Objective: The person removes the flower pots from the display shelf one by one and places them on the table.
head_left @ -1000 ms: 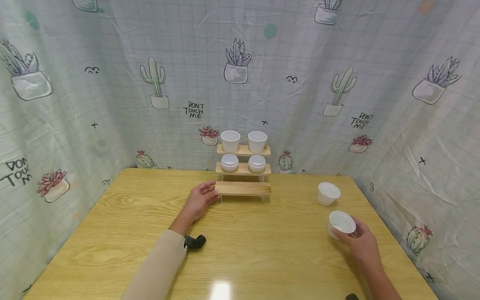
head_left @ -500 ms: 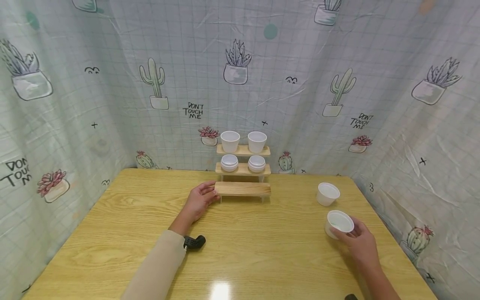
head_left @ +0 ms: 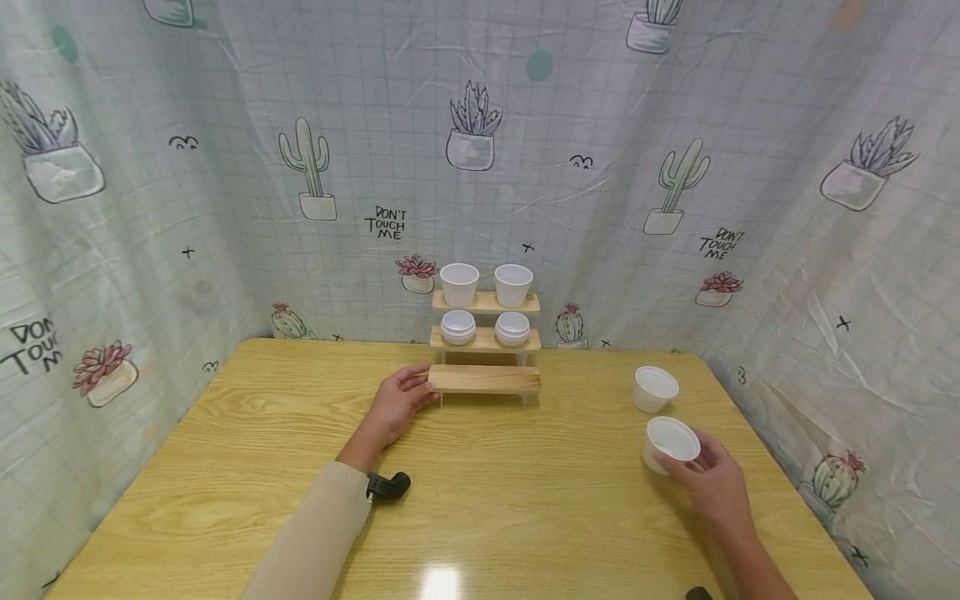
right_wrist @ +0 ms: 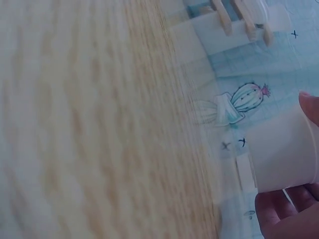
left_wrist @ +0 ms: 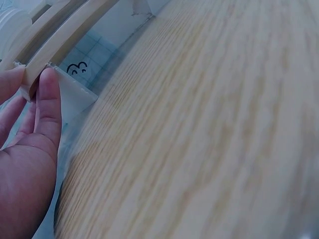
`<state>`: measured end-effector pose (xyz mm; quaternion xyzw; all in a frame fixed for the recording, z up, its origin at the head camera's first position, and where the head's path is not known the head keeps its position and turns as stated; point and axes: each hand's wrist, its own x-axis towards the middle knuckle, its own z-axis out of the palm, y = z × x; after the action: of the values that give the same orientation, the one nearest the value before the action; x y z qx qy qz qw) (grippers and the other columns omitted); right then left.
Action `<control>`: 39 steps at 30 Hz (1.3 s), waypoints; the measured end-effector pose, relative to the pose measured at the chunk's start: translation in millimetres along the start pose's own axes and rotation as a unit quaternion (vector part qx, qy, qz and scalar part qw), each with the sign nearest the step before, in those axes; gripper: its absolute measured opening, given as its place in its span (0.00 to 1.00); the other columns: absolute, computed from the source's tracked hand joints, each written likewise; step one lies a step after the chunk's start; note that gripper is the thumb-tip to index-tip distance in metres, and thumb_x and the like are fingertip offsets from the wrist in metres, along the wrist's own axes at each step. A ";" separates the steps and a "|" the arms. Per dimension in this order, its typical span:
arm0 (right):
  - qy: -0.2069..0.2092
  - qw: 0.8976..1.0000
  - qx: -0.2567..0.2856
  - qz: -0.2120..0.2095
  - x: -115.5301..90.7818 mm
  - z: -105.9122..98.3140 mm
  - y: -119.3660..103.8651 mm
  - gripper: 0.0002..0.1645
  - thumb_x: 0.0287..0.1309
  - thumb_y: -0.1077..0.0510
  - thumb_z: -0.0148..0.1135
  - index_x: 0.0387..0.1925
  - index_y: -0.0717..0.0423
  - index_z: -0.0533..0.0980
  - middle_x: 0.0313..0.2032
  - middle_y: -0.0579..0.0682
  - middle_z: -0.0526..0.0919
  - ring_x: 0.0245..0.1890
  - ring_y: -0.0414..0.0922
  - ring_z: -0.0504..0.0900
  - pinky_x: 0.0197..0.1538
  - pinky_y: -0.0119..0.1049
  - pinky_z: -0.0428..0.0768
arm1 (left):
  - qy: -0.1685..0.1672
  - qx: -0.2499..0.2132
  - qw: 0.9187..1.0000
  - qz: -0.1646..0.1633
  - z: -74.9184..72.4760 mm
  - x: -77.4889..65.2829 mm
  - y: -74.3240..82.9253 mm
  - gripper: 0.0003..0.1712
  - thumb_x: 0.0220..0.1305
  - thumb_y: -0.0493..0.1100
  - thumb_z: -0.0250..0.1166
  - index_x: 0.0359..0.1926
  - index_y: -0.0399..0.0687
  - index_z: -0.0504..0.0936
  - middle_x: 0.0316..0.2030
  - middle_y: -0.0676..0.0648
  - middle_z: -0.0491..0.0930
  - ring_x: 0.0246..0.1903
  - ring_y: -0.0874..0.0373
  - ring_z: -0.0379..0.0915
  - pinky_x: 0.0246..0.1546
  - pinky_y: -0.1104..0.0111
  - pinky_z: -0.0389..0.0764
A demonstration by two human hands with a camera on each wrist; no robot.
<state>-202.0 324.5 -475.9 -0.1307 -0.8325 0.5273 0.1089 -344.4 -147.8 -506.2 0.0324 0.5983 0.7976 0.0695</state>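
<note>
My left hand [head_left: 396, 402] grips the left end of the lowest board of a three-step wooden display stand [head_left: 484, 380]. In the left wrist view, the thumb and fingers [left_wrist: 49, 102] pinch that board's end [left_wrist: 42, 69]. At the right, a small white plastic cup [head_left: 672, 440] is held by my right hand [head_left: 716, 487], its rim facing up. The right wrist view has this cup [right_wrist: 281, 154] between the thumb and the fingers, with a gap between it and the table. A similar white cup [head_left: 654, 390] stands just behind it on the table.
Two taller white cups [head_left: 460, 286] stand on the top step, and two low white tubs [head_left: 458, 328] on the middle step. A cactus-print curtain [head_left: 337, 167] hangs behind and beside the wooden table [head_left: 525, 492].
The right hand has moved the cup slightly to the left and up in the head view. My left hand has kept its grip on the stand.
</note>
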 end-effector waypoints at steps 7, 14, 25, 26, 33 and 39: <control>0.013 1.000 0.003 -0.021 2.3 3.9 -1.6 0.44 0.55 0.51 0.79 0.69 0.61 0.69 0.55 0.45 0.80 0.45 0.16 0.75 0.47 0.11 0.79 | -0.003 -0.001 1.000 0.001 -0.9 0.2 -0.5 0.30 0.73 0.28 0.58 0.73 0.34 0.65 0.47 0.46 0.78 0.40 0.61 0.83 0.51 0.68 0.88; 0.018 0.999 0.035 -0.037 2.7 9.4 -3.2 0.42 0.54 0.55 0.80 0.67 0.62 0.71 0.45 0.26 0.78 0.45 0.18 0.77 0.47 0.13 0.80 | -0.006 0.001 1.000 0.003 -1.6 -0.1 -1.2 0.30 0.73 0.28 0.58 0.73 0.33 0.65 0.48 0.46 0.79 0.40 0.60 0.84 0.51 0.68 0.88; 0.017 0.998 0.023 -0.055 1.6 15.6 -11.0 0.40 0.53 0.55 0.81 0.64 0.61 0.73 0.50 0.39 0.83 0.45 0.20 0.79 0.46 0.15 0.82 | -0.005 0.003 1.000 0.006 -1.5 -0.2 -0.9 0.30 0.73 0.28 0.59 0.73 0.33 0.65 0.47 0.46 0.79 0.40 0.60 0.84 0.52 0.67 0.88; 0.015 0.998 0.020 -0.054 1.7 16.1 -11.9 0.41 0.53 0.54 0.81 0.65 0.61 0.73 0.52 0.42 0.82 0.45 0.20 0.79 0.46 0.15 0.82 | -0.004 0.004 1.000 0.005 -1.4 -0.1 -0.7 0.30 0.73 0.28 0.59 0.73 0.34 0.66 0.47 0.46 0.79 0.40 0.60 0.84 0.52 0.67 0.88; 0.006 0.998 0.032 -0.063 3.3 20.5 -16.5 0.40 0.52 0.56 0.81 0.65 0.61 0.73 0.50 0.36 0.81 0.46 0.21 0.79 0.46 0.16 0.83 | -0.003 0.001 1.000 0.003 -0.3 0.0 1.1 0.30 0.73 0.28 0.58 0.73 0.33 0.65 0.46 0.47 0.78 0.40 0.61 0.83 0.52 0.67 0.88; 0.001 0.997 0.026 -0.075 4.3 25.5 -22.1 0.41 0.52 0.56 0.81 0.66 0.60 0.74 0.55 0.48 0.83 0.46 0.24 0.80 0.46 0.15 0.82 | -0.004 -0.001 1.000 0.005 0.3 -0.4 2.9 0.29 0.73 0.28 0.58 0.73 0.32 0.65 0.45 0.48 0.78 0.39 0.61 0.83 0.51 0.68 0.88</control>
<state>-216.4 295.2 -466.4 -0.0658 -0.8256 0.5393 0.1524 -344.2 -148.4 -503.3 0.0383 0.5973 0.7982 0.0683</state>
